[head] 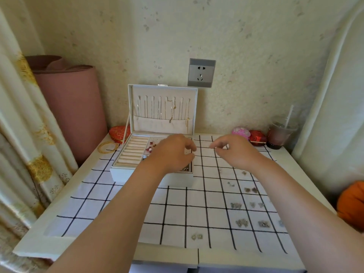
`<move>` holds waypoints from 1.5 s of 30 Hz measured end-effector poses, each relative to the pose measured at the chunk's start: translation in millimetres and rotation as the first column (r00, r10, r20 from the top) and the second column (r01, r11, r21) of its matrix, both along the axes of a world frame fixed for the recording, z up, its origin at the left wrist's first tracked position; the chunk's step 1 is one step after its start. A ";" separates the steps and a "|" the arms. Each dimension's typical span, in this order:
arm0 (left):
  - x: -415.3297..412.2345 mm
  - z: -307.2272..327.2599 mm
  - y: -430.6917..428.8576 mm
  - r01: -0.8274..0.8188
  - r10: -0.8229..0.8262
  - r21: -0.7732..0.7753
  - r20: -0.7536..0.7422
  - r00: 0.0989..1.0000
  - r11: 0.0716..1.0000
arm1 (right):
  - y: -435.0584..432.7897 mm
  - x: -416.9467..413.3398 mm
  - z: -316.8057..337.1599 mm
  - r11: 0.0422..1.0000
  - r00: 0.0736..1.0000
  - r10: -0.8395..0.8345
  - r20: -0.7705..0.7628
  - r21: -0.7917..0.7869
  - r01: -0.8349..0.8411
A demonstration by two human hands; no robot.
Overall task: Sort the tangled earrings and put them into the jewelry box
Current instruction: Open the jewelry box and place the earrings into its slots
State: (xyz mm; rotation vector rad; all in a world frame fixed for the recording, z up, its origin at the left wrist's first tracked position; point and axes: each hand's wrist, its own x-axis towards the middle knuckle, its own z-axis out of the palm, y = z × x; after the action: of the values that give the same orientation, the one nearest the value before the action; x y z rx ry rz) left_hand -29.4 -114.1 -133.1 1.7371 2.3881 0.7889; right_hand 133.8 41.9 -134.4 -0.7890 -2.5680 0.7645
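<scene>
- Okay, mid-task by my read: jewelry box (120, 175) sits open at centre frame, lid upright against the wall, necklaces (169, 111) hanging inside the lid.
- Done so far: a few red earrings (150, 147) already lie in the box's middle compartments, just right of the ring rolls (134, 150).
- To do: loose earrings (250, 190) lie in small groups across the grid cloth (177, 213), lower right of frame, and one pair (197, 236) sits nearer bottom centre. All are well apart from the box.
- The groups look separated rather than knotted, so I'd judge the sorting mostly done and the transfer mostly not.
- Left hand (173, 152) hovers over the box's right-side compartments, fingers curled downward. I cannot tell whether it pinches anything; an earring would be too small to see at this range.
- Right hand (234, 152) is just right of the box, above the cloth, thumb and forefinger drawn close together. I cannot tell if anything sits between them.
- Estimate: under halfway. Roughly nine groups on the cloth are yet to go in, and some box compartments are hidden under the left hand, so that count is soft.
</scene>
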 end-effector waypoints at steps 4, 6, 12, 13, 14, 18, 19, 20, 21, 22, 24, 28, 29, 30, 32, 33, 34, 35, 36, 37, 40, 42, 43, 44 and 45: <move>35.1 -4.7 29.0 0.092 -0.092 -0.030 -0.014 0.996 0.995 | 26.2 36.9 -14.3 0.997 0.990 -0.082 0.111 0.002 0.083; 49.1 -12.4 42.6 0.120 -0.126 -0.088 -0.060 0.990 0.989 | 31.3 47.4 -23.7 0.997 0.979 -0.080 0.188 0.021 0.077; 65.5 -35.4 71.4 0.060 -0.098 -0.230 -0.156 0.983 0.971 | 34.6 50.8 -36.1 0.999 0.957 -0.048 0.286 0.023 0.043; 66.4 -38.0 74.0 0.054 -0.094 -0.235 -0.167 0.981 0.971 | 34.6 48.7 -36.7 0.999 0.953 -0.038 0.301 0.026 0.032; 67.2 -40.2 76.3 0.050 -0.097 -0.241 -0.189 0.977 0.969 | 34.6 46.2 -37.2 0.999 0.949 -0.030 0.314 0.029 0.022; 69.1 -43.2 83.9 0.033 -0.108 -0.304 -0.233 0.967 0.952 | 34.7 36.1 -38.7 1.000 0.941 -0.018 0.339 0.018 0.013; 69.4 -42.8 85.3 0.024 -0.102 -0.319 -0.230 0.968 0.947 | 35.0 33.9 -39.2 1.000 0.937 -0.013 0.350 0.015 0.008; 69.5 -42.7 86.0 0.013 -0.093 -0.327 -0.231 0.968 0.945 | 34.9 32.1 -39.7 1.000 0.932 -0.007 0.361 0.011 0.003; 69.6 -42.9 86.2 0.001 -0.082 -0.324 -0.235 0.968 0.946 | 34.8 30.7 -40.2 1.000 0.929 -0.002 0.369 0.008 -0.001; 69.4 -43.7 86.1 -0.011 -0.071 -0.313 -0.247 0.966 0.950 | 34.4 29.7 -40.7 1.000 0.928 0.001 0.374 0.004 -0.003; 68.7 -45.4 85.1 -0.030 -0.061 -0.287 -0.300 0.952 0.957 | 33.0 28.1 -41.6 1.000 0.928 0.001 0.373 0.000 -0.001; 63.4 -41.8 84.5 -0.032 -0.060 -0.246 -0.360 0.931 0.969 | 28.3 24.9 -41.4 1.000 0.934 0.008 0.358 -0.002 -0.008; 61.5 -38.8 84.1 -0.035 -0.050 -0.229 -0.356 0.933 0.973 | 26.9 23.6 -41.1 1.000 0.937 0.015 0.350 -0.011 -0.012; 59.4 -35.0 82.5 -0.042 -0.033 -0.206 -0.350 0.936 0.978 | 25.3 22.1 -41.0 1.000 0.940 0.021 0.340 -0.022 -0.014; 54.3 -26.2 78.2 -0.059 0.007 -0.151 -0.326 0.945 0.987 | 21.9 18.6 -41.5 0.999 0.946 0.025 0.324 -0.039 -0.014; 50.9 -21.5 75.6 -0.061 0.022 -0.121 -0.303 0.953 0.991 | 20.2 16.8 -42.1 0.999 0.947 0.027 0.320 -0.045 -0.013; 47.3 -16.4 72.5 -0.064 0.036 -0.095 -0.270 0.962 0.993 | 18.7 14.9 -42.6 0.999 0.948 0.030 0.318 -0.051 -0.015; 43.8 -11.2 69.2 -0.071 0.052 -0.074 -0.229 0.972 0.995 | 17.5 13.0 -43.1 0.998 0.948 0.034 0.316 -0.054 -0.017; 40.1 -6.0 65.7 -0.081 0.069 -0.056 -0.184 0.980 0.995 | 16.6 11.0 -43.4 0.998 0.949 0.036 0.314 -0.051 -0.021; 36.4 -1.3 62.1 -0.090 0.083 -0.040 -0.139 0.987 0.995 | 16.0 9.0 -43.4 0.999 0.948 0.037 0.317 -0.042 -0.025; 23.5 6.4 50.6 -0.082 0.081 -0.002 -0.013 0.997 0.997 | 15.5 2.6 -41.9 0.999 0.940 0.038 0.340 -0.017 -0.034; 13.2 8.0 42.0 -0.062 0.061 0.018 0.068 0.996 0.998 | 14.7 -2.4 -38.7 0.999 0.956 0.036 0.290 -0.020 -0.032; 7.8 8.1 37.8 -0.059 0.055 0.033 0.103 0.993 0.998 | 13.6 -5.6 -35.7 0.999 0.974 0.032 0.223 -0.035 -0.025; 2.3 8.4 33.9 -0.060 0.053 0.051 0.136 0.989 0.997 | 12.2 -9.1 -31.4 0.998 0.991 0.026 0.133 -0.062 -0.018; -2.6 9.0 30.6 -0.062 0.050 0.072 0.167 0.985 0.995 | 10.2 -13.4 -26.0 0.995 0.999 0.020 0.034 -0.097 -0.017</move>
State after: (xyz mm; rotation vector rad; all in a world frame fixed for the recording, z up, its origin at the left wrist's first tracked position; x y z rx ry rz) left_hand -32.0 -83.5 -124.1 1.5678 2.3344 1.0038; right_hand 120.3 52.1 -160.4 -0.8159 -2.5889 0.8942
